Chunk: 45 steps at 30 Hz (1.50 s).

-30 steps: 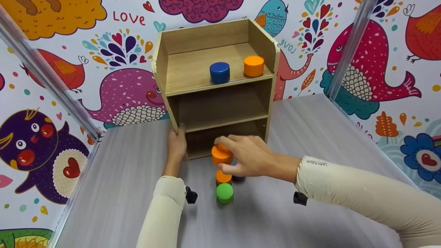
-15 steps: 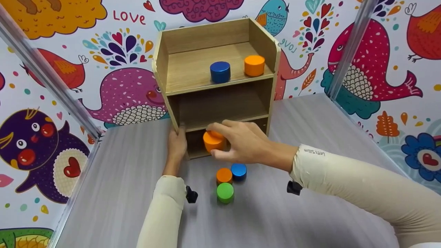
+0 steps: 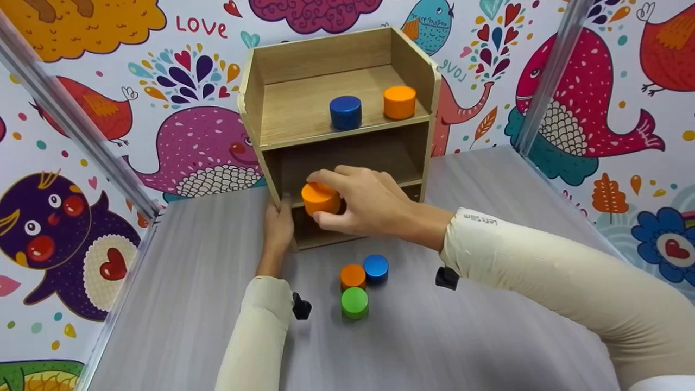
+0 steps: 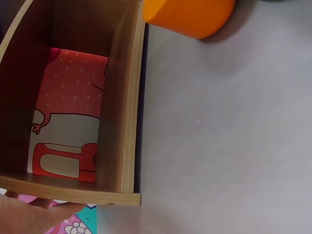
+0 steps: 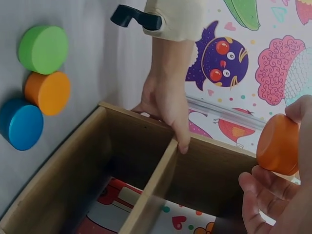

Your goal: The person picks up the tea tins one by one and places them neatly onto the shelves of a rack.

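A small wooden shelf unit (image 3: 251,108) with three levels stands against the patterned wall. My left hand (image 3: 278,225) holds its left side panel, low down; in the right wrist view, a digit of that left hand (image 5: 168,100) reaches over the front edge. With thumb and fingers my right hand (image 3: 369,203) grips an orange cylinder (image 3: 319,200) in front of the lower two levels. The same orange cylinder (image 5: 278,145) shows between thumb and fingers in the right wrist view. On the top level sit a blue cylinder (image 3: 346,113) and another orange cylinder (image 3: 399,102).
Close together on the grey tabletop (image 3: 434,331) stand a green cylinder (image 3: 354,303), an orange cylinder (image 3: 353,277) and a blue cylinder (image 3: 376,269). Printed walls (image 3: 65,125) with metal corner posts (image 3: 554,70) enclose the table. The wall print shows through the lower compartment (image 4: 68,122).
My right hand has lifted the orange cylinder up and to the left, from near the tabletop to the height of the lower shelf boards. My left hand stays in place.
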Available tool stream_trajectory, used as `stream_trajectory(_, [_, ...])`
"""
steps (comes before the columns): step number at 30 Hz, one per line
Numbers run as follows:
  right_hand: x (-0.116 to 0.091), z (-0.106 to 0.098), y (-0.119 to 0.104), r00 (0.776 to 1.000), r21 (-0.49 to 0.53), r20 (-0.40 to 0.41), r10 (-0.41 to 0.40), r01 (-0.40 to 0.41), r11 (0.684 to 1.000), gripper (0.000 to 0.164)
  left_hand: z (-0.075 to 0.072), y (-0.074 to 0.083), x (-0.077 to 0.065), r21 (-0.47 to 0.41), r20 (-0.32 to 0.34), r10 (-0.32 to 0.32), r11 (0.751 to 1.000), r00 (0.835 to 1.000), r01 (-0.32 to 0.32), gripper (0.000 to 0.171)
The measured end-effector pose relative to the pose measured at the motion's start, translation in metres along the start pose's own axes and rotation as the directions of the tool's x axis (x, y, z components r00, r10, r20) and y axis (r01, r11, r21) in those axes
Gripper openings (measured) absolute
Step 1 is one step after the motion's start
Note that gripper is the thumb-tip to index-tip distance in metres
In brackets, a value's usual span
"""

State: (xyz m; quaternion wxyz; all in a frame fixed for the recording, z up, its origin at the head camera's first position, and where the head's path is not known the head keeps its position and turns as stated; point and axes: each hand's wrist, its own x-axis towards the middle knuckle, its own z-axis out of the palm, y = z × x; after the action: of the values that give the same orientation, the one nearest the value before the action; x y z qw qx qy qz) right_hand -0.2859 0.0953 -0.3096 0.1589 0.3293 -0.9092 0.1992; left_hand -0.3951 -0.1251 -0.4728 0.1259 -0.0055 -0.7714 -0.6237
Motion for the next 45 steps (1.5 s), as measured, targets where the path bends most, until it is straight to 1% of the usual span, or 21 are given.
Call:
stream_trajectory(4, [0.009,-0.004,-0.001,1.0,0.016,0.004,0.02,-0.02,1.0,0.049,-0.001,-0.001,0.001,0.012,-0.011,0.003,1.0,1.0,-0.003,0.031])
stream_trajectory(9, [0.018,-0.006,-0.001,0.999,0.008,0.005,0.037,-0.038,0.999,0.049,-0.002,-0.001,0.001,0.004,-0.005,0.01,1.0,1.0,-0.01,0.031])
stream_trajectory(16, [0.028,-0.007,0.0,0.999,-0.02,-0.026,0.025,-0.026,0.999,0.048,-0.001,0.0,0.0,-0.005,-0.013,0.015,1.0,1.0,-0.015,0.029])
stream_trajectory(20, [0.033,-0.009,0.002,0.999,-0.052,-0.037,0.029,-0.031,0.998,0.049,0.0,0.0,-0.001,-0.009,-0.006,0.02,1.0,1.0,-0.02,0.029])
stream_trajectory(25, [0.041,-0.01,0.002,0.997,-0.051,-0.053,0.048,-0.051,0.997,0.051,0.001,-0.001,0.0,-0.013,0.014,0.002,1.0,1.0,-0.002,0.031])
stream_trajectory(27, [0.044,-0.01,0.002,0.996,-0.045,-0.058,0.062,-0.065,0.997,0.052,0.001,-0.001,0.0,-0.015,0.016,-0.014,1.0,1.0,0.014,0.032])
stream_trajectory(30, [0.049,-0.01,0.0,0.993,-0.04,-0.066,0.099,-0.101,0.994,0.054,0.001,-0.001,0.0,-0.022,0.015,-0.022,0.999,1.0,0.023,0.033])
stream_trajectory(35, [0.057,-0.008,-0.003,0.984,-0.045,-0.08,0.158,-0.161,0.986,0.055,0.002,-0.001,0.0,-0.032,0.017,-0.018,0.999,1.0,0.018,0.034])
stream_trajectory(39, [0.062,-0.006,-0.008,0.98,-0.04,-0.09,0.18,-0.184,0.982,0.056,0.001,0.0,0.0,-0.031,0.013,-0.017,0.999,1.0,0.017,0.036])
stream_trajectory(45, [0.069,-0.004,-0.014,0.969,-0.026,-0.096,0.228,-0.231,0.973,0.057,0.0,0.002,-0.001,-0.024,0.002,-0.019,1.0,1.0,0.019,0.03])
